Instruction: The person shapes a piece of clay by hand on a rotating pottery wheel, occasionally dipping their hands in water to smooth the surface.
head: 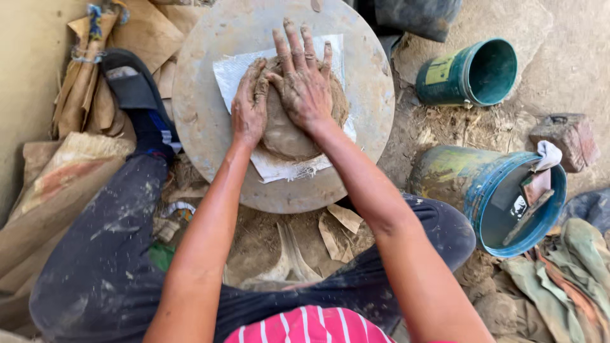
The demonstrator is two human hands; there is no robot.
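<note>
Two mud-coated hands press on a lump of clay (286, 130) that lies on a white woven sheet (232, 70) atop a round stone wheel (203, 127) on the ground. The left hand (249, 105) cups the lump's left edge with fingers curled; the right hand (304, 82) lies flat on top, fingers spread, grasping nothing. To the right stand a small teal bucket (470, 73) on its side and a blue bucket (508, 197) holding what seem to be wooden tools.

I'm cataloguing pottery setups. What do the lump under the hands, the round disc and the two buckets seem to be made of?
Lump: wet clay, matte brown, smeared on both hands. Round disc: probably stone or concrete, grey, rough, dusty. Buckets: likely plastic, teal-blue, mud-stained, smooth rims.
</note>
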